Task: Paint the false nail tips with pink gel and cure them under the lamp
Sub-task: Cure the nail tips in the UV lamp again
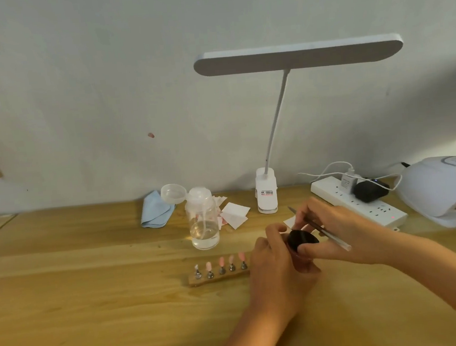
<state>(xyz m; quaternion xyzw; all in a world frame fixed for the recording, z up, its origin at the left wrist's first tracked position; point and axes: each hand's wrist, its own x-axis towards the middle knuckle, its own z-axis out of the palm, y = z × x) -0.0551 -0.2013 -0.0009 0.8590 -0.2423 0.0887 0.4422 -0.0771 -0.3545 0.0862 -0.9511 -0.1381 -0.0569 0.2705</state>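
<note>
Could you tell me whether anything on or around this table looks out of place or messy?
A pink smear marks the wall left of the desk lamp, and wipes, some stained pink, lie scattered behind the bottle, whose cap is flipped open.

Single wide-angle head view, facing forward and down across the desk point(95, 308) to the wall point(75, 75) in the upper half; left hand point(279, 267) and right hand point(336, 229) near, lower right.
</note>
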